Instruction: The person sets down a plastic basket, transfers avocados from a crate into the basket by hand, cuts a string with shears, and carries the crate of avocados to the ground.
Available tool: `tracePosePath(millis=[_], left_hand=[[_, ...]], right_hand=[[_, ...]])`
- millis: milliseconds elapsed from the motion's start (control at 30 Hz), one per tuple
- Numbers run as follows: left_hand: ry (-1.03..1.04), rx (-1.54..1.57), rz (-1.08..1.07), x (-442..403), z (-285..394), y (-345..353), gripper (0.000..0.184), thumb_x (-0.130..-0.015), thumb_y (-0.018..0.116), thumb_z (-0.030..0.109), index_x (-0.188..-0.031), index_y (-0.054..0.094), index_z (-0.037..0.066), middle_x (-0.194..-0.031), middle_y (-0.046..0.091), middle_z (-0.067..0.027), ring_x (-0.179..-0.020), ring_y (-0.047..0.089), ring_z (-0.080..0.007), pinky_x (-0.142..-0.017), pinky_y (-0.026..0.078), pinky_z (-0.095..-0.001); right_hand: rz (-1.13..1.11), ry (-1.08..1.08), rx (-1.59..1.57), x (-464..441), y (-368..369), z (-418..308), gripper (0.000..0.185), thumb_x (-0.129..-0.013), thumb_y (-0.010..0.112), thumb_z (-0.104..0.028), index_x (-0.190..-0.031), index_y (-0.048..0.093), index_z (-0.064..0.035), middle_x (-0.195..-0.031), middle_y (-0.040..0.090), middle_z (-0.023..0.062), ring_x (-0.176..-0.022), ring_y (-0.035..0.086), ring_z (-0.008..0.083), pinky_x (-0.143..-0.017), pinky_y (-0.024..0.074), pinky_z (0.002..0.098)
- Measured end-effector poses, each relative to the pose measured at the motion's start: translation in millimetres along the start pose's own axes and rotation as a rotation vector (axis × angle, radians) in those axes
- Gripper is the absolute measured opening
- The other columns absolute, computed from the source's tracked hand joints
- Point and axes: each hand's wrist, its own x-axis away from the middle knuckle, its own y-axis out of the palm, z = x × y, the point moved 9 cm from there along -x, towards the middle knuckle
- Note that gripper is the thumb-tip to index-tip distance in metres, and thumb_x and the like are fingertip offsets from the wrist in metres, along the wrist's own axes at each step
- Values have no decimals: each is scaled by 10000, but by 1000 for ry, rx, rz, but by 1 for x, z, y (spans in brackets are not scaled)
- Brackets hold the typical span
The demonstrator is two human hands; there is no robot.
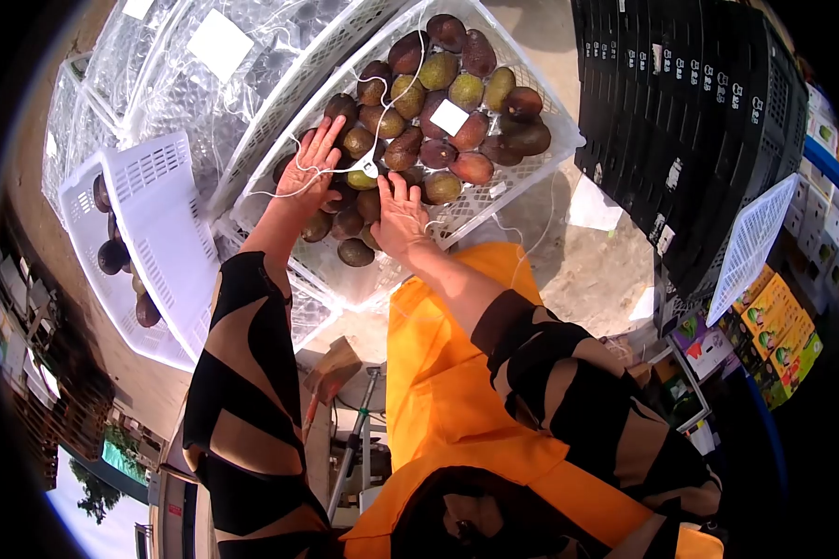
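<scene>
A white plastic crate [555, 104] holds several avocados [405, 147], some green and some dark brown. My left hand [309, 177] lies on the fruit at the crate's left side, its fingers stretched out and apart. Lower and to the right, my right hand [403, 216] rests on avocados near the crate's front edge, fingers spread. Between the two hands sits a small white tag [370, 167] with a white string running over the fruit. A white square label [448, 117] lies on top of the avocados.
Plastic-wrapped crates [172, 79] stand at the upper left. A smaller white crate [163, 252] with a few avocados is on the left. Black stacked crates [685, 112] rise at the right, near colourful boxes [778, 321]. A shovel-like tool [334, 370] is below.
</scene>
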Motion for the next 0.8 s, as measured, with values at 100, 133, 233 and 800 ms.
tracePosePath(millis=[100, 133, 233, 800], left_hand=[[-97, 173, 96, -2, 0, 8, 705, -794, 773, 393, -1269, 450, -15, -1646, 94, -187, -1506, 174, -385, -1204, 224, -504], [-142, 200, 126, -3, 5, 13, 749, -824, 740, 435, -1320, 430, -32, -1650, 89, -182, -1509, 168, -379, -1202, 217, -513], [-398, 264, 253, -15, 25, 32, 979, -822, 655, 622, -1481, 295, -5, -1649, 45, -205, -1502, 118, -436, -1197, 166, -567], [-679, 327, 287, -40, 38, 43, 1168, -688, 820, 520, -1515, 208, -34, -1624, 33, -282, -1481, 115, -498, -1210, 195, -515]], right_hand=[[18, -5, -16, -1, -1, 0, 873, -735, 754, -183, -1486, 327, -56, -1467, 313, 151, -1231, 397, 391, -970, 476, 473], [21, -8, -28, 0, -1, -1, 871, -732, 753, -179, -1484, 330, -57, -1457, 320, 151, -1224, 399, 389, -966, 478, 472], [-14, -5, -11, -2, 1, -1, 829, -740, 743, -173, -1459, 351, -46, -1399, 351, 150, -1178, 416, 379, -944, 483, 476], [432, 123, -545, 8, -25, 51, 630, -761, 717, -45, -1342, 484, -118, -1189, 508, 179, -1011, 550, 326, -892, 502, 408]])
